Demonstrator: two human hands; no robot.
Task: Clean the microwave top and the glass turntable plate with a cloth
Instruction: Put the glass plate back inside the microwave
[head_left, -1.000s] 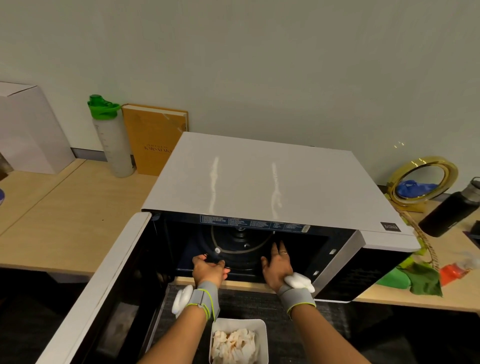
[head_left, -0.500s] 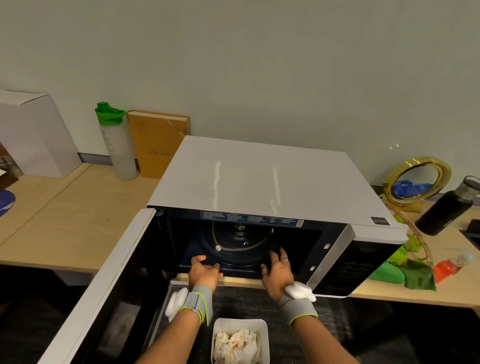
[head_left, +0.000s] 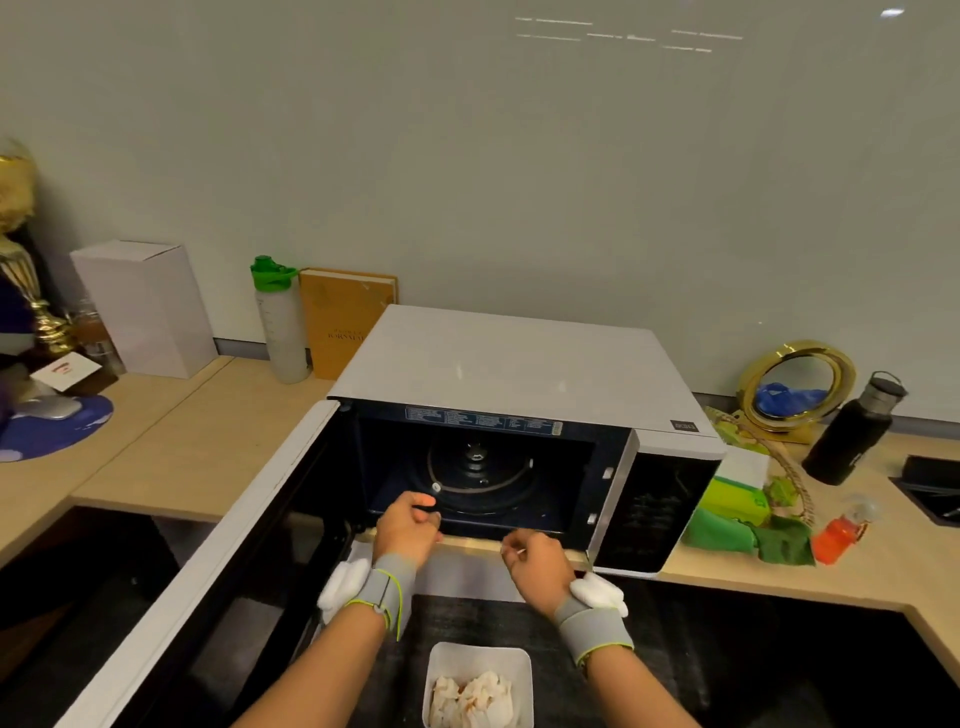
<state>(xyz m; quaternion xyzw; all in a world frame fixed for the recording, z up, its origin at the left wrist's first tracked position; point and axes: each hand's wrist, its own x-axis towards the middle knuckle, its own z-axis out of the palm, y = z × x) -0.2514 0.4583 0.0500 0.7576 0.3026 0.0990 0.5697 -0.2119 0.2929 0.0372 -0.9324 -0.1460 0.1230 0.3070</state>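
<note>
When set against a second ago: left hand (head_left: 410, 525) and right hand (head_left: 535, 561) no longer deep in the microwave (head_left: 519, 364) cavity, drawn back to its front sill, fingers curled instead of spread.
Meaning for task: probably easing the glass turntable plate out for wiping; no cloth in either hand yet.
Grip: both curled tight; pinching a clear rim or holding nothing, cannot tell.
Glass turntable plate: not made out for certain; only roller ring (head_left: 480, 470) and hub plain on the cavity floor.
Facing: mouth toward the person, door (head_left: 208, 545) swung open on the left; long axis across the counter, left to right.
Cloth: green cloth (head_left: 779, 540) on the counter, right of the microwave, well apart from both hands.
</note>
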